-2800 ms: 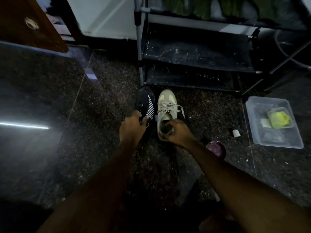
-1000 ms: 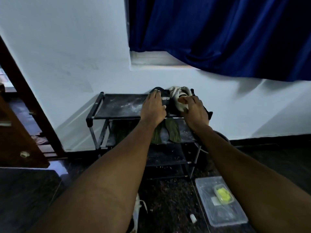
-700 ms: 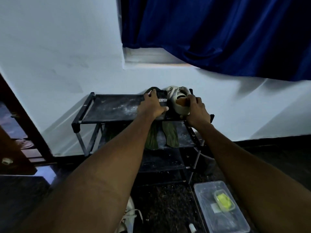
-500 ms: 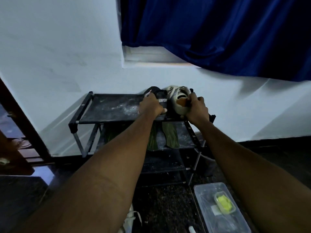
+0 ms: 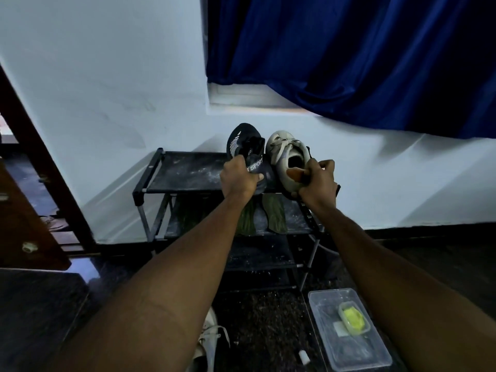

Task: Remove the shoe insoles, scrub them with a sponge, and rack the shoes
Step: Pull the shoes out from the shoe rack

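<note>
A black sport shoe [image 5: 243, 142] with white stripes is tilted toe-up over the top shelf of the dark shoe rack [image 5: 188, 173]. My left hand [image 5: 239, 178] grips its heel. Beside it on the right a beige laced shoe [image 5: 285, 151] is tilted the same way, and my right hand [image 5: 316, 181] grips its heel end. Two green insoles [image 5: 273, 216] lie on the second shelf, partly behind my left arm. A yellow-green sponge [image 5: 353, 319] lies in a small tub inside a clear plastic container [image 5: 349, 345] on the floor at lower right.
Another pale laced shoe [image 5: 212, 342] lies on the dark floor by my left forearm. A small white cap [image 5: 304, 356] lies near the container. A blue curtain [image 5: 349, 57] hangs above the rack. A wooden door [image 5: 24, 224] stands at the left.
Both shoes went from the floor up to the rack's top shelf. In the last half second their toes have tipped upward, with both hands keeping their hold.
</note>
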